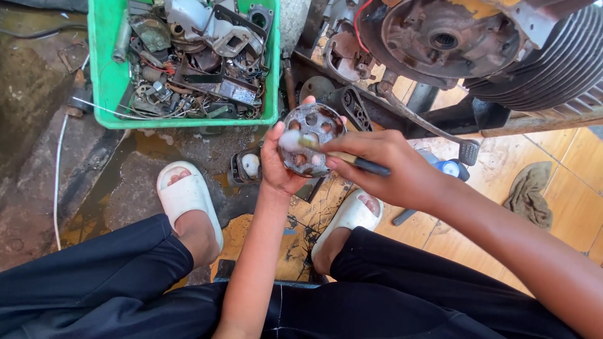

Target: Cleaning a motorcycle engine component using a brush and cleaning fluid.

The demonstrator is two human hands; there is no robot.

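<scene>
While the left hand [279,164] closes around the rim of a round metal disc [312,139] with holes, it tilts the rusty, foamy face up so the brush [352,161] can reach it. The right hand [392,168] pinches the brush handle. Beyond, a green plastic crate [103,78] of greasy scrap parts sits on the wet floor [141,194] beside white sandals [187,196].

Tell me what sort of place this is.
Probably a small engine repair workshop: a finned engine sits on the floor, a green crate holds oily metal parts, and the hands are brushing a round metal part.
</scene>
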